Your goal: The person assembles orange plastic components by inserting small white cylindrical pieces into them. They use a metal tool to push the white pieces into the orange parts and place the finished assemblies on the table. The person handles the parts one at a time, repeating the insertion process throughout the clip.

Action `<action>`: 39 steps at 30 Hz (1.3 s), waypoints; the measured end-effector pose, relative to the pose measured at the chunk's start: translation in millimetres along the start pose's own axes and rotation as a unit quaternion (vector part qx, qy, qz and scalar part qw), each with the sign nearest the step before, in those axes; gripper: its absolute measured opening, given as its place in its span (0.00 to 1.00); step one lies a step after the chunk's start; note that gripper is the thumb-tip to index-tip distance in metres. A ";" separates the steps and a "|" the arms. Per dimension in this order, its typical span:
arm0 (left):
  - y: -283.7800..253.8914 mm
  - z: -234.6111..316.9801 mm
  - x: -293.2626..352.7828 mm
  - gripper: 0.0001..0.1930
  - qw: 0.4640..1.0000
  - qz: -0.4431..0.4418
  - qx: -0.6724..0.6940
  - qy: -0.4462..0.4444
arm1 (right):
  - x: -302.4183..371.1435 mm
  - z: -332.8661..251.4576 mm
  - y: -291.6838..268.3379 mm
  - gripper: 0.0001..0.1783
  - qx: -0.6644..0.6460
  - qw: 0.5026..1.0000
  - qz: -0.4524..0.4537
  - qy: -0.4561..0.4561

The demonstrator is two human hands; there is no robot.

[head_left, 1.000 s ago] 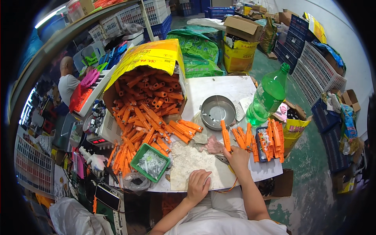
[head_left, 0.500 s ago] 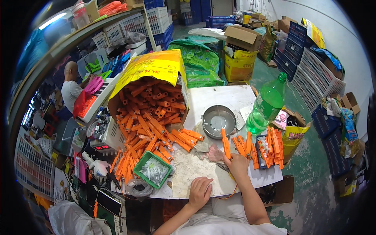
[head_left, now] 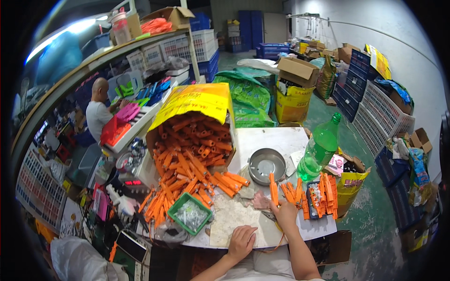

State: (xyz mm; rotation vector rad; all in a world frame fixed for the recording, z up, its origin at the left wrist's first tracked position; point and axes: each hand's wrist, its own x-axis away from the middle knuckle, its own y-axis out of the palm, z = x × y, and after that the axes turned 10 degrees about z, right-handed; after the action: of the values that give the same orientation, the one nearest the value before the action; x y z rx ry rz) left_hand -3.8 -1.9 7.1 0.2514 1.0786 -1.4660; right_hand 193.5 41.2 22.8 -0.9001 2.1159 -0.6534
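My left hand lies on the stained board at the table's near edge, fingers extended and holding nothing. To its right, my right hand is closed on the lower end of a slim orange plastic piece, which stands up from the fingers. Its fingertips are partly hidden. A dark tool lies partly under that hand. Left of my hands sits a green tray of small clear plastic parts. Behind it, orange pieces spill from a tipped yellow sack.
A round metal bowl and a green bottle stand beyond my right hand. More orange pieces lie on and around a small dark tray at right. A person works at the left. Crates line the right wall.
The view has tilted upward, so the table and sack sit lower in the picture. My hands keep nearly the same places, the right still on the orange piece.
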 end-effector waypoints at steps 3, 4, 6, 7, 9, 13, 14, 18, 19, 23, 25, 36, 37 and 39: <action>-1.5 -0.1 3.3 0.13 1.000 0.003 -0.005 0.002 | -1.2 18.0 14.7 0.19 -0.245 0.947 -0.107 0.176; -1.3 -2.6 6.1 0.13 1.000 -0.001 -0.008 0.003 | -2.3 12.9 5.7 0.17 -0.360 0.884 -0.158 0.252; -2.1 -2.7 9.8 0.13 1.000 0.009 -0.010 0.002 | -0.6 -2.5 -13.2 0.14 -0.477 0.792 -0.208 0.319; -0.7 -0.3 9.6 0.13 1.000 0.025 -0.005 0.004 | 6.2 -8.0 -21.2 0.14 -0.495 0.786 -0.208 0.307; -0.7 -0.4 13.3 0.14 0.999 0.039 -0.019 0.008 | 25.1 -26.5 -40.7 0.13 -0.505 0.781 -0.254 0.265; 2.3 0.0 15.6 0.14 0.996 0.072 -0.054 0.026 | 64.7 -61.4 -67.8 0.15 -0.450 0.781 -0.404 0.155; 4.9 -3.3 19.9 0.14 0.994 0.077 -0.073 0.028 | 74.4 -73.5 -68.0 0.16 -0.396 0.780 -0.476 0.093; 17.7 -6.1 21.1 0.15 0.990 0.102 -0.098 0.020 | 129.3 -110.8 -43.3 0.17 -0.277 0.780 -0.546 -0.128; 14.9 -5.7 18.0 0.15 0.991 0.095 -0.094 0.012 | 139.3 -119.7 -42.3 0.16 -0.284 0.794 -0.515 -0.156; 12.4 -6.4 20.0 0.13 0.991 0.108 -0.080 0.008 | 139.8 -94.9 -63.3 0.14 -0.420 0.791 -0.443 -0.039; 8.3 -3.5 17.6 0.13 0.993 0.097 -0.063 -0.006 | 139.4 -54.8 -84.1 0.15 -0.505 0.760 -0.393 0.117; 13.6 0.2 14.0 0.10 0.995 0.047 -0.083 0.023 | 99.5 -104.0 -260.9 0.11 -0.837 0.539 -0.083 -0.044; 6.5 -0.6 15.8 0.10 0.994 0.048 -0.092 0.019 | 95.0 -117.7 -272.2 0.10 -0.858 0.501 -0.106 -0.041; 2.4 -1.5 17.9 0.09 0.995 0.047 -0.086 0.017 | 92.5 -142.2 -288.0 0.10 -0.887 0.436 -0.153 -0.020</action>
State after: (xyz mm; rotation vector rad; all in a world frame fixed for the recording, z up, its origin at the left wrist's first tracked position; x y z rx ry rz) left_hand -6.7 -12.4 -7.4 0.2027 1.1989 -1.2813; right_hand 149.8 -186.5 263.6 -2.1579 1.8550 2.0210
